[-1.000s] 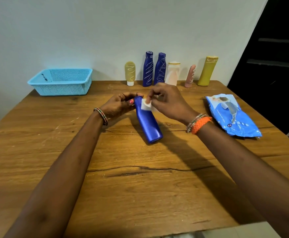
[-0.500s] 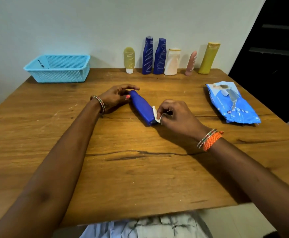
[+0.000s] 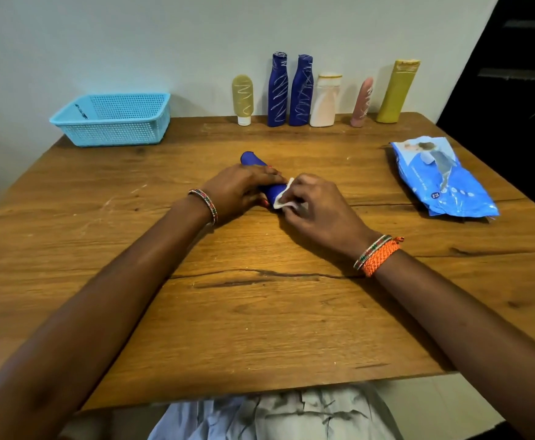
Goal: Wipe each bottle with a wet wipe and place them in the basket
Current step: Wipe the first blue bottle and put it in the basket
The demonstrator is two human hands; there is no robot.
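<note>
Far beyond the left hand (image 3: 239, 188), by the wall: a light-blue perforated plastic basket (image 3: 113, 120), holding only a small dark mark or item on its floor, too small to identify. Beyond both hands, lined up against the wall: a small tan tube on a white cap (image 3: 242, 98), two tall dark-blue bottles scribbled with white lines (image 3: 278, 90) (image 3: 302, 90), a white bottle (image 3: 325, 101), a slim pink tube (image 3: 362, 101) and a tall olive-yellow bottle (image 3: 397, 90), all upright or leaning slightly. Well to the right of the right hand (image 3: 317, 208): a blue plastic pack of wet wipes (image 3: 444, 182), lying flat, flap raised. Between the hands, on the brown wooden table (image 3: 260, 312): a plain dark-blue plastic bottle (image 3: 252, 160), lying down. Compared with half a second ago: left hand now wrapped over the bottle's middle, no longer just at its far end; right hand with the white wet wipe (image 3: 283, 196) closer in, hands nearly touching. Long axis running from far-left to near-right, one end poking out beyond the left hand, the near end under the wipe; cap end not discernible. Left hand curled round the bottle, gripping it. Right hand pinching the folded wipe, pressing it on the bottle's near end.
</note>
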